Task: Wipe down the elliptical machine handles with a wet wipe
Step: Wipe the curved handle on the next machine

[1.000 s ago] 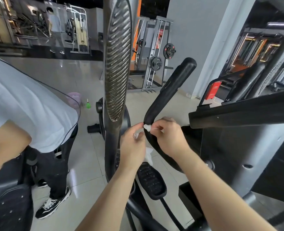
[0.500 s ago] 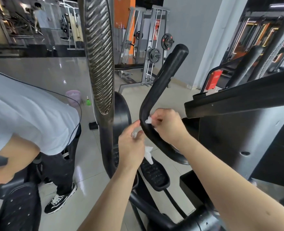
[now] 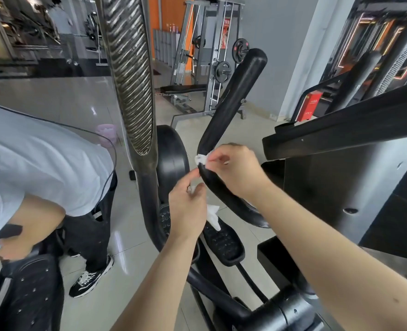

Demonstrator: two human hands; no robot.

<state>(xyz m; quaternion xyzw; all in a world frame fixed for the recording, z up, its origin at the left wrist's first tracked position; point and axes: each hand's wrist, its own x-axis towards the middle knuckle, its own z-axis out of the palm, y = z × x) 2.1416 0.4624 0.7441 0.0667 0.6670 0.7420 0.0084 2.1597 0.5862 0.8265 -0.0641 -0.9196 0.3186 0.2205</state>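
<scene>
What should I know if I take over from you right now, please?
Right hand: pinches one end of the wipe against the bend of the black handle.
Left hand: grips the wipe's other end just below the bend; a tail hangs under it.
Done: the wipe is on the bend. How much is already wiped cannot be told.
Left: probably the handle's upper length, then the ribbed bar, which neither hand touches.
</scene>
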